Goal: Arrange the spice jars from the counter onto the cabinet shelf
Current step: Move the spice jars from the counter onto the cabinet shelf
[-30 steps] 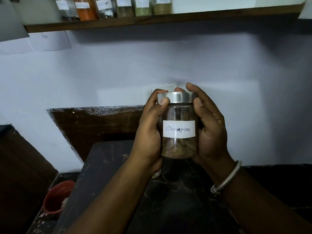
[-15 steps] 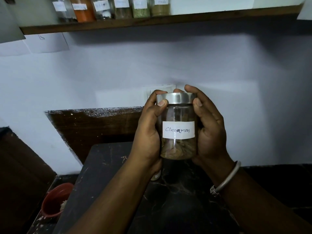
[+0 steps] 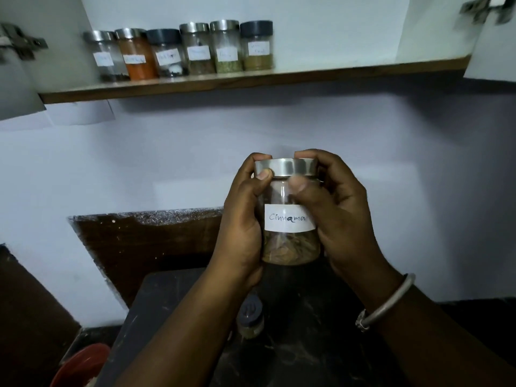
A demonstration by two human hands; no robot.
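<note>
Both hands, left hand [image 3: 245, 219] and right hand [image 3: 335, 216], grip the cinnamon jar [image 3: 289, 216] tight, held up over the counter [image 3: 167, 303]. The shelf [image 3: 251, 79] is high with 6 jars [image 3: 181, 51]. Reaching up, the smooth glass may slip and break.

A wooden shelf [image 3: 307, 75] is running across the wall well above the hands, carrying six labelled spice jars [image 3: 178, 51] in a touching row up and to their left. Below the hands a dark counter [image 3: 173, 308] is bearing one small dark-lidded jar [image 3: 250, 319], sitting just under the left wrist.
</note>
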